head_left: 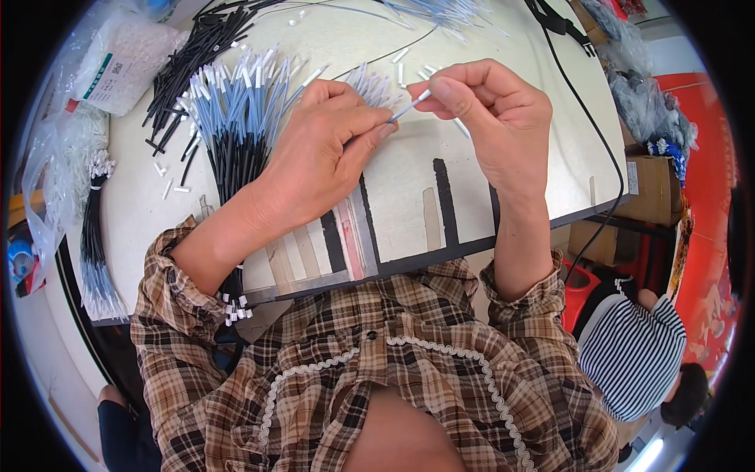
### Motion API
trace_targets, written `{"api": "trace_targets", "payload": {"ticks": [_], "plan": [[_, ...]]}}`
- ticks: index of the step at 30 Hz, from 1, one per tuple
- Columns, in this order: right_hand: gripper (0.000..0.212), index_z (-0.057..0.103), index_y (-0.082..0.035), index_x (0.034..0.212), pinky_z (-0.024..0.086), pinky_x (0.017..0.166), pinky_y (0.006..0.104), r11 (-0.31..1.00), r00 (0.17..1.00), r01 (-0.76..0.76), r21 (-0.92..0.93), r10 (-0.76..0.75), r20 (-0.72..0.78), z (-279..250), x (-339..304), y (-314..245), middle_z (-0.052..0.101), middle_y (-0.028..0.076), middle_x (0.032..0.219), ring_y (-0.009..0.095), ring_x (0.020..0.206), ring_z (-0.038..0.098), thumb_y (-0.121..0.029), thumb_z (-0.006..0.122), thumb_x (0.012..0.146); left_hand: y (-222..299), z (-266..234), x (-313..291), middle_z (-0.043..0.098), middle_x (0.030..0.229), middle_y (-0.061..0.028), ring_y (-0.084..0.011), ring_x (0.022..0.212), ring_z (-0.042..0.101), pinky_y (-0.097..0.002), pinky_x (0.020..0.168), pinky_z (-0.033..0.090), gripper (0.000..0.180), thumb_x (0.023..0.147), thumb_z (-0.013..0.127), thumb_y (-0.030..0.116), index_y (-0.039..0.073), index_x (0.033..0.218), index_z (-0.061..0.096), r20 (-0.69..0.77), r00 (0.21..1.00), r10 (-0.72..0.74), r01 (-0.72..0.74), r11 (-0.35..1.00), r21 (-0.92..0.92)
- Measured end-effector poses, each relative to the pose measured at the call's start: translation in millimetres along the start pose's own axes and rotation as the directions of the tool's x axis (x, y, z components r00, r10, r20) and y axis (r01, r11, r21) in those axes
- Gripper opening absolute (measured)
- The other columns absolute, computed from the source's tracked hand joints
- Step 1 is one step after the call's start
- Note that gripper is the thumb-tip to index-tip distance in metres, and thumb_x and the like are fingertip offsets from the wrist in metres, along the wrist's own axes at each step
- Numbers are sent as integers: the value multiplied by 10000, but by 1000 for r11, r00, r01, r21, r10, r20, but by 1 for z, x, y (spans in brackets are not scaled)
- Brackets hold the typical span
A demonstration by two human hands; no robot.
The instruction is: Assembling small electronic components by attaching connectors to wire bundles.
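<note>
Over the table, my left hand (326, 145) is closed, its thumb and forefinger pinching a thin blue-grey wire (403, 112). Opposite it, my right hand (503, 114) pinches a small white sleeve (425, 95) at the wire's end. Whether the wire sits inside the sleeve is hard to make out. Beside my left wrist lies a thick bundle of wires (240, 110), blue-grey with white tips above and black toward the table's front edge. Several loose white sleeves (400, 74) and pale wire ends (370, 82) lie behind my hands.
Black tubes (177, 79) are piled at the far left, near a clear bag of white pieces (130, 59). A tied wire bundle (94, 228) lies at the left edge. A black cable (578, 90) crosses the table's right side. Another person in stripes (633, 354) is at the right.
</note>
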State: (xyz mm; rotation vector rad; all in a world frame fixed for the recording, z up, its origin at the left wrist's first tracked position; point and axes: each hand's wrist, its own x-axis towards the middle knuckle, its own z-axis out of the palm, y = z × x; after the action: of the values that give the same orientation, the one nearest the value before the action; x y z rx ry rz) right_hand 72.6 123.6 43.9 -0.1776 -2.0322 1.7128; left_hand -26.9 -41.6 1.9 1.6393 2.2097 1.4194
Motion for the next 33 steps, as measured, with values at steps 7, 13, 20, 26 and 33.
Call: {"api": "trace_targets", "payload": {"ticks": [7, 13, 20, 26, 33], "plan": [[107, 664, 54, 909, 538, 676, 224, 990, 990, -122, 69, 116, 79, -1, -1, 2, 700, 123, 852, 121, 752, 656, -29, 654, 843, -4, -1, -7, 578, 749, -87, -287, 872, 504, -372, 787, 418, 125, 850, 627, 122, 29, 917, 677, -5, 1000, -14, 14, 998, -58], [105, 681, 45, 868, 506, 617, 203, 975, 972, -219, 47, 213, 101, 4, -5, 8, 699, 95, 828, 84, 699, 620, -50, 682, 825, -4, -2, -11, 582, 752, -79, -279, 877, 516, -383, 787, 419, 103, 830, 642, 115, 24, 870, 669, 12, 1000, -19, 20, 997, -69], [85, 686, 26, 821, 478, 565, 189, 966, 961, -259, -3, 258, 104, 9, -7, 13, 679, 49, 748, 49, 634, 573, -56, 703, 806, -4, -1, -13, 583, 722, -74, -274, 906, 531, -385, 791, 418, 89, 816, 646, 105, 28, 852, 673, 23, 999, -39, 42, 995, -94], [100, 674, 15, 775, 461, 529, 181, 966, 960, -233, -112, 246, 132, 10, -9, 17, 673, 31, 734, 35, 624, 566, -69, 725, 792, -5, -5, -14, 591, 715, -54, -264, 924, 538, -387, 812, 400, 98, 811, 659, 125, 48, 867, 683, 49, 996, -77, 82, 992, -91], [95, 681, 8, 769, 445, 503, 172, 958, 956, -285, -3, 285, 75, 15, -13, 13, 663, 23, 701, 27, 568, 541, -71, 730, 787, -3, -10, -23, 600, 690, -6, -224, 975, 550, -393, 874, 332, 79, 805, 666, 140, 84, 850, 699, 86, 987, -133, 140, 987, -75]]}}
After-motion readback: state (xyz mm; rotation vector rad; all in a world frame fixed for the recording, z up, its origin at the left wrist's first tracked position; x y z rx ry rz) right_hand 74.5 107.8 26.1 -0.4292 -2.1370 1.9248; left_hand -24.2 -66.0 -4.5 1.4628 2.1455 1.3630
